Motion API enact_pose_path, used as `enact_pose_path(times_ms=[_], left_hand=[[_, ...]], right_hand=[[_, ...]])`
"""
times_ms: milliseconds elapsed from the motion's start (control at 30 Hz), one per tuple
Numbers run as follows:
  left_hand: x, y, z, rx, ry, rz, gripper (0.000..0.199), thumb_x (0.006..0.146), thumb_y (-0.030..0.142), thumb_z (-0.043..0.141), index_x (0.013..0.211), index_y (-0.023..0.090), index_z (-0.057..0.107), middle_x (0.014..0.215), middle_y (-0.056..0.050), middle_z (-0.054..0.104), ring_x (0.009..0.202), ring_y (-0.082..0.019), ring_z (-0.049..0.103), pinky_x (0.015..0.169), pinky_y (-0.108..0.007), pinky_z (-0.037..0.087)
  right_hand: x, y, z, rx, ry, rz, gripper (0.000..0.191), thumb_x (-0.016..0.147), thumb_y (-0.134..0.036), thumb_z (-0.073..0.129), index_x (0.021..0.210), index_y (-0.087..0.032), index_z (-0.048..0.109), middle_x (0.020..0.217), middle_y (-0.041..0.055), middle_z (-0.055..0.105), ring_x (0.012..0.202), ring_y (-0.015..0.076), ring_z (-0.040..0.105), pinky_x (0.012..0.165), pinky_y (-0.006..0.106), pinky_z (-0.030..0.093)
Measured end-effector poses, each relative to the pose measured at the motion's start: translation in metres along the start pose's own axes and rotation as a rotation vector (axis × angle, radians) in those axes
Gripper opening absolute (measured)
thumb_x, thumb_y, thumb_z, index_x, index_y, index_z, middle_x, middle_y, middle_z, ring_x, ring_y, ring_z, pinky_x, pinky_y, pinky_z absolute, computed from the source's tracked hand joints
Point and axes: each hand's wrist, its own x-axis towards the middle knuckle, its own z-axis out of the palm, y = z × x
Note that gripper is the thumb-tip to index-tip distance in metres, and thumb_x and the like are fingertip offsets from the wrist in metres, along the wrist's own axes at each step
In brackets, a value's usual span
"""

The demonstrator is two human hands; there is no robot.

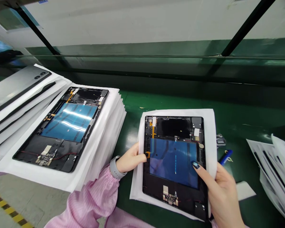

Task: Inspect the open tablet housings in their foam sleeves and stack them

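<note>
Both of my hands hold an opened tablet housing (173, 126) together with the white foam sheet (210, 126) under it, tilted above the green table. My left hand (131, 158) grips the left edge, its thumb on the black frame and its fingers hidden beneath. On the right edge my right hand (224, 190) is closed, thumb pressed near the blue-filmed area and fingers behind the sheet. Orange flex cables and a small circuit board show inside the housing. Left of it, a second opened tablet housing (68, 123) lies face up on a stack of white foam sheets (109, 126).
A closed grey tablet (16, 85) lies on more sheets at the far left. At right are a blue pen-like item (225, 157), a small metallic object (220, 140), a white piece (245, 190) and a sheet-interleaved stack (275, 171). A dark ledge (156, 79) runs behind the green table (133, 98).
</note>
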Motion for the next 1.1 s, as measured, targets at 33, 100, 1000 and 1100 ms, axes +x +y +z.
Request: enact_pose_path(times_ms=[33,100,1000,1100], left_hand=[[0.0,0.001,0.0,0.004,-0.001,0.008,0.02,0.054,0.011,0.055,0.071,0.019,0.06,0.07,0.003,0.055,0.067,-0.014,0.044,0.065,-0.026,0.038],[0.0,0.001,0.0,0.014,-0.011,0.032,0.024,0.054,0.009,0.055,0.075,0.019,0.061,0.072,0.002,0.057,0.07,-0.015,0.046,0.068,-0.027,0.04],[-0.005,-0.002,0.005,0.85,0.133,0.572,0.027,0.076,0.004,0.057,0.095,0.021,0.067,0.097,-0.005,0.05,0.097,-0.021,0.054,0.086,-0.038,0.047],[-0.001,-0.005,0.004,0.911,0.094,0.567,0.024,0.08,0.004,0.056,0.095,0.021,0.065,0.094,-0.005,0.054,0.093,-0.02,0.054,0.084,-0.037,0.047]], right_hand=[[0.0,0.001,0.0,-0.005,-0.001,-0.005,0.034,0.071,-0.054,0.078,0.082,-0.022,0.072,0.066,0.0008,0.061,0.062,0.0205,0.054,0.052,0.028,0.048],[0.001,0.003,0.0,-0.009,-0.002,-0.016,0.034,0.072,-0.054,0.078,0.082,-0.022,0.072,0.068,0.0007,0.062,0.063,0.0199,0.054,0.054,0.027,0.049],[0.011,-0.005,0.003,0.21,0.113,0.153,0.032,0.065,-0.046,0.082,0.083,-0.023,0.071,0.072,-0.0005,0.067,0.063,0.0198,0.059,0.053,0.026,0.048],[0.011,-0.001,0.003,0.141,0.102,0.097,0.028,0.069,-0.046,0.08,0.081,-0.023,0.07,0.07,-0.0001,0.066,0.064,0.0208,0.059,0.054,0.027,0.047]])
